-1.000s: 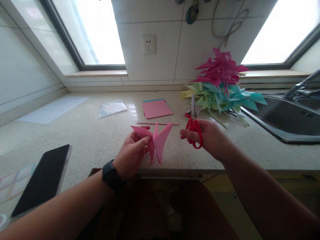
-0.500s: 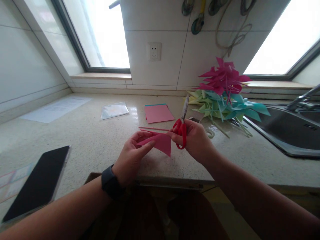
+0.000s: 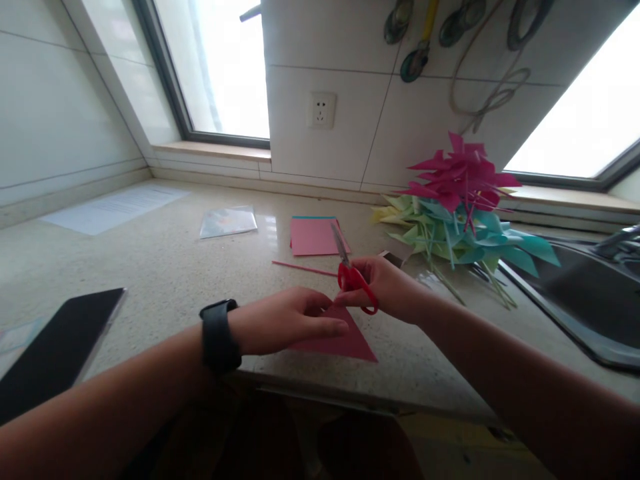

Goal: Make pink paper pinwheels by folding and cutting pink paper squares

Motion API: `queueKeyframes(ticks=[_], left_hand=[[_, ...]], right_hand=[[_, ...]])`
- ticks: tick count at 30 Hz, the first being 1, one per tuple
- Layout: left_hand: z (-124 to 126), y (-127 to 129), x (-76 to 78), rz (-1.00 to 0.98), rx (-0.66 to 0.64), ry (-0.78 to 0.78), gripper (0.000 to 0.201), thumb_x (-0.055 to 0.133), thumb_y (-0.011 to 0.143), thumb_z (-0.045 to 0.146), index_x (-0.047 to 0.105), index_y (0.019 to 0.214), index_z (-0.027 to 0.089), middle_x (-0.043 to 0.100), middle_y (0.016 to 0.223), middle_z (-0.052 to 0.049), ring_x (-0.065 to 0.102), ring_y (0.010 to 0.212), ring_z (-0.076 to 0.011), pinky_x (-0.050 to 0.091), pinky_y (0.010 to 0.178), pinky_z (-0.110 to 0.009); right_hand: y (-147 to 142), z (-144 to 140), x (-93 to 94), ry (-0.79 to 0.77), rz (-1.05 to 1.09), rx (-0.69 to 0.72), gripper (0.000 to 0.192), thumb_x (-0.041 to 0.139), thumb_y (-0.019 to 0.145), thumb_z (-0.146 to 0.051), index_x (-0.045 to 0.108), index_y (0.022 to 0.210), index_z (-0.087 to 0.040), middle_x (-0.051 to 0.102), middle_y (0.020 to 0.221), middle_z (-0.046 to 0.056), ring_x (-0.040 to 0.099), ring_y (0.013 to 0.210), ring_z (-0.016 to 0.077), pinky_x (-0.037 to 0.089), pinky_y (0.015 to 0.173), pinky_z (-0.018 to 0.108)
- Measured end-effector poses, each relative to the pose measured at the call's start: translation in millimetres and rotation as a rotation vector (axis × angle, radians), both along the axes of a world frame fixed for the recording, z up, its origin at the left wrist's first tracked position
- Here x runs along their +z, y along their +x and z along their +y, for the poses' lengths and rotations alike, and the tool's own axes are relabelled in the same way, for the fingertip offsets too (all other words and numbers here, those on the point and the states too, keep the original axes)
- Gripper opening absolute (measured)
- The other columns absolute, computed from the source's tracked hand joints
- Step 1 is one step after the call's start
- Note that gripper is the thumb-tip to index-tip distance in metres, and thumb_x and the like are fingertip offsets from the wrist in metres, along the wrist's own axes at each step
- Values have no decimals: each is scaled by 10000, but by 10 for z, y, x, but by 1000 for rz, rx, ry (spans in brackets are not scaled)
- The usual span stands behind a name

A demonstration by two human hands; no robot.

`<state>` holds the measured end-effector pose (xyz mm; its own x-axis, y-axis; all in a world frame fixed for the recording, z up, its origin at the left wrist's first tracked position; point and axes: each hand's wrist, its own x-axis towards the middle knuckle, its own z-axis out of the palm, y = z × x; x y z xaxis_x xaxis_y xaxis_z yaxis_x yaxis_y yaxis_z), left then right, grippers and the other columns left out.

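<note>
A pink sheet of paper (image 3: 345,339), folded to a triangle, lies at the counter's front edge with its point away from me. My left hand (image 3: 295,319) grips it, thumb across the near face and fingers bent at the top corner; part of the sheet is hidden underneath. Red-handled scissors (image 3: 356,281) are in my right hand (image 3: 393,288), blades pointing up and away. The thumb and fingertip of that hand also touch the paper's top corner. A thin pink stick (image 3: 303,268) lies just beyond my hands, its right end hidden behind the scissors.
Pink square sheets (image 3: 315,237) are stacked farther back. Pinwheels (image 3: 465,180) in pink, blue and green are piled at right beside the sink (image 3: 590,287). A black tablet (image 3: 65,333), a clear packet (image 3: 229,221) and a printed sheet (image 3: 115,208) lie at left.
The pink paper has come down onto the counter and now shows as a flat triangle. My left hand has moved right, over it. The scissors tilt more to the left.
</note>
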<state>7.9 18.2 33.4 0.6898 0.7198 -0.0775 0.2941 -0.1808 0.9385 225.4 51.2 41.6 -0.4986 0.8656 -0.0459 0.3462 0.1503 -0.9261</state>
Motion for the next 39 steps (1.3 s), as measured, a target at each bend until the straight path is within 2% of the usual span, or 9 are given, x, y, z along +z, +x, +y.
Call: queueKeyframes(ticks=[5, 9, 12, 16, 19, 23, 29, 34, 39], left_hand=[[265, 71, -274, -82, 71, 22, 276, 637, 910, 409, 742, 816, 172, 600, 661, 5, 465, 581, -130, 337, 529, -242], [290, 72, -349, -129, 113, -5, 269, 629, 912, 401, 727, 807, 173, 606, 665, 5, 485, 588, -129, 341, 516, -230], [244, 74, -366, -163, 183, -25, 262, 617, 920, 393, 745, 858, 172, 675, 725, -23, 549, 618, -143, 402, 547, -242], [196, 68, -383, -174, 275, -23, 253, 629, 918, 388, 776, 921, 182, 739, 795, -46, 609, 656, -167, 446, 574, -256], [187, 58, -375, -123, 264, -18, 252, 625, 927, 367, 785, 955, 175, 754, 833, -45, 624, 704, -169, 463, 618, -259], [182, 40, -357, -61, 236, -8, 257, 608, 945, 344, 787, 1015, 174, 768, 909, -46, 637, 787, -172, 487, 691, -264], [158, 12, -329, -79, 204, 47, 233, 598, 957, 275, 784, 1080, 208, 794, 967, -26, 677, 829, -160, 516, 716, -239], [148, 15, -305, -75, 216, 127, 216, 612, 925, 179, 799, 1029, 203, 800, 860, -1, 693, 737, -123, 516, 634, -181], [131, 19, -289, -105, 217, 159, 255, 612, 924, 149, 789, 1089, 230, 814, 974, 3, 730, 839, -115, 548, 728, -157]], right_hand=[[35, 48, -120, 37, 52, -99, 400, 901, 621, -406, 594, 729, -171, 562, 608, -53, 449, 537, 86, 357, 512, 231], [108, 109, -207, 24, 58, -98, 414, 872, 661, -472, 585, 720, -179, 567, 616, -39, 473, 551, 102, 369, 517, 242], [244, 168, -278, 106, -49, -106, 403, 789, 755, -531, 577, 712, -192, 521, 579, -47, 434, 526, 106, 333, 497, 252], [448, 165, -308, 379, -203, -12, 373, 755, 814, -470, 527, 690, -202, 500, 615, -42, 437, 564, 111, 345, 526, 256], [513, 105, -284, 573, -345, 118, 344, 717, 851, -415, 492, 697, -205, 496, 598, -46, 426, 525, 99, 314, 512, 253], [498, 48, -261, 802, -448, 194, 318, 654, 880, -346, 435, 692, -212, 451, 574, -54, 407, 500, 98, 265, 514, 264], [454, -8, -259, 847, -462, 229, 261, 620, 851, -245, 405, 703, -224, 423, 573, -57, 385, 490, 103, 222, 515, 278], [445, -51, -268, 878, -467, 218, 186, 614, 827, -242, 452, 739, -219, 457, 591, -43, 388, 501, 117, 229, 528, 285], [476, -74, -285, 878, -524, 200, 151, 623, 806, -246, 488, 751, -211, 481, 602, -33, 408, 513, 127, 238, 539, 291]])
